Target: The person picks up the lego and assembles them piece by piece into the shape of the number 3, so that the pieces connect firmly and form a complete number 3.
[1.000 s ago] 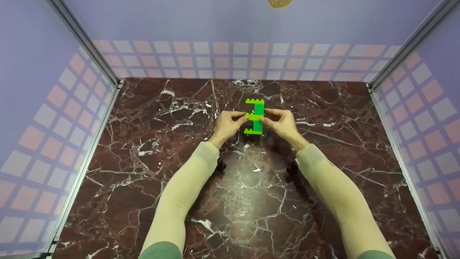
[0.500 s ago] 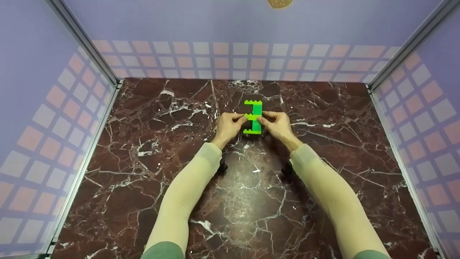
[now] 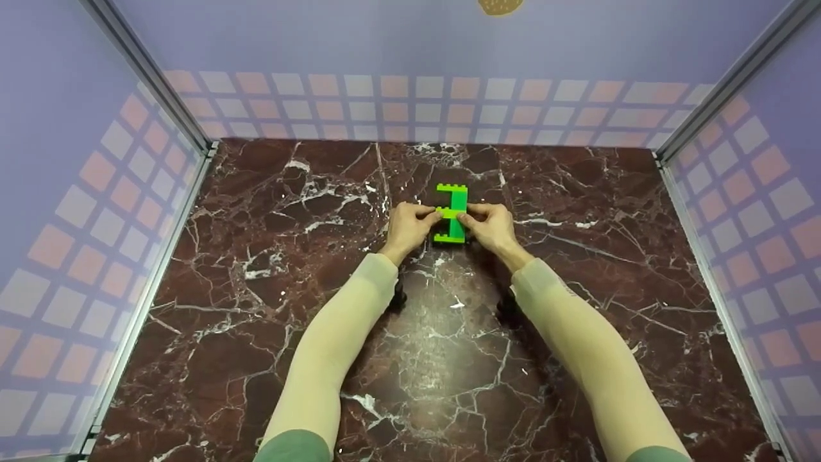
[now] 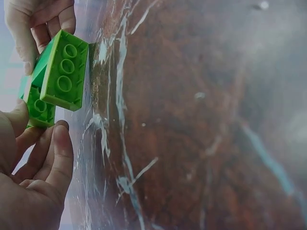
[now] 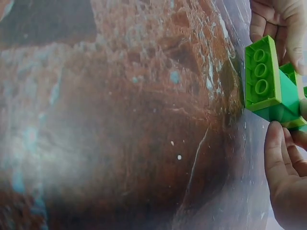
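In the head view, an E-shaped assembly of toy building bricks (image 3: pixel 458 228) has a darker green spine and three lime-green bricks reaching left. My left hand (image 3: pixel 406 228) pinches the left end of the middle lime brick between thumb and fingers. From the other side, my right hand (image 3: pixel 494 228) grips the spine where that brick meets it. Both wrist views show the hollow underside of the near lime brick (image 4: pixel 64 72), with its round tubes. Fingers of both hands partly hide the middle brick, and the assembly appears held just above or at the tabletop; the contact is unclear.
A dark red marbled tabletop (image 3: pixel 436 359) with white veins lies beneath the hands. Purple panels with pink and white squares enclose it at the back (image 3: pixel 410 106), left (image 3: pixel 70 256) and right (image 3: pixel 763 212). Metal strips edge the sides.
The brick assembly and both hands have shifted slightly left and a little nearer to me. Both hands keep their hold on the bricks.
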`<action>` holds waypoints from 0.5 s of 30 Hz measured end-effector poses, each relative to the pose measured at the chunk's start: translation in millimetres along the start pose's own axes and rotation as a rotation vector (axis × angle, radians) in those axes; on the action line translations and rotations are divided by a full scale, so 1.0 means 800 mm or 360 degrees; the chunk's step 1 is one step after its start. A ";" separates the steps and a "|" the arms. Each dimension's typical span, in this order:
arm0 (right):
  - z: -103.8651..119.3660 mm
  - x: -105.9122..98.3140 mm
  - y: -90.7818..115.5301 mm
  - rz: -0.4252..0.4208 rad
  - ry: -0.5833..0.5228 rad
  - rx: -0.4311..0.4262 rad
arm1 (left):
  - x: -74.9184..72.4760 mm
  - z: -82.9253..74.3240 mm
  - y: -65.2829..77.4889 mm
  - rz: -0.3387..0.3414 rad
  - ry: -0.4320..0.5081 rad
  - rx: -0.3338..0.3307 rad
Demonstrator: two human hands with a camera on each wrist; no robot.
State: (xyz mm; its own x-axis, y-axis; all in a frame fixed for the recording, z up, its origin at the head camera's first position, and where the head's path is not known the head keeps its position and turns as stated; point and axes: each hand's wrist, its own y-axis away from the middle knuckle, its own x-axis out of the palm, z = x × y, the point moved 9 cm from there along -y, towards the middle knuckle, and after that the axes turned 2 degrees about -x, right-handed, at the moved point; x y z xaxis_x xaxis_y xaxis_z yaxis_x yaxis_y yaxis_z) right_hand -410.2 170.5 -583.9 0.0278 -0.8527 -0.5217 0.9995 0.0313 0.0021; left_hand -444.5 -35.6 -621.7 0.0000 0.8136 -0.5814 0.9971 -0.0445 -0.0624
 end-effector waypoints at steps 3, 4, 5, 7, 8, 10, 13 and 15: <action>-0.001 0.001 -0.001 -0.0010 0.0021 0.0014 | 0.005 0.006 -0.004 -0.0002 -0.0032 -0.0009; -0.002 0.001 -0.001 -0.0012 0.0017 0.0022 | 0.005 0.006 -0.005 -0.0009 -0.0053 -0.0006; -0.003 0.002 -0.001 -0.0008 -0.0002 0.0032 | 0.006 0.007 -0.005 -0.0021 -0.0069 0.0000; -0.004 0.004 -0.001 0.0000 -0.0049 0.0055 | 0.008 0.010 -0.006 -0.0044 -0.0088 0.0024; -0.005 0.005 -0.001 0.0002 -0.0068 0.0063 | 0.008 0.010 -0.006 -0.0057 -0.0094 0.0032; -0.007 0.006 -0.002 -0.0005 -0.0083 0.0073 | 0.008 0.010 -0.005 -0.0073 -0.0089 0.0033; -0.008 0.006 -0.003 -0.0026 -0.0063 0.0074 | 0.007 0.008 -0.003 -0.0082 -0.0081 0.0022; -0.008 0.007 -0.003 -0.0030 -0.0034 0.0074 | 0.007 0.007 -0.002 -0.0077 -0.0081 0.0003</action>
State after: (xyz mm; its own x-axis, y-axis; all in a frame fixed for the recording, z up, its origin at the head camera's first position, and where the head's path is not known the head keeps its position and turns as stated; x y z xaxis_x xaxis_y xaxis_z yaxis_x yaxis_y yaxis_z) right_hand -412.7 168.8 -592.8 0.0090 -0.8639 -0.5036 0.9994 -0.0085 0.0324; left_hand -446.4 -34.4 -629.0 -0.0525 0.7843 -0.6181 0.9956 -0.0068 -0.0932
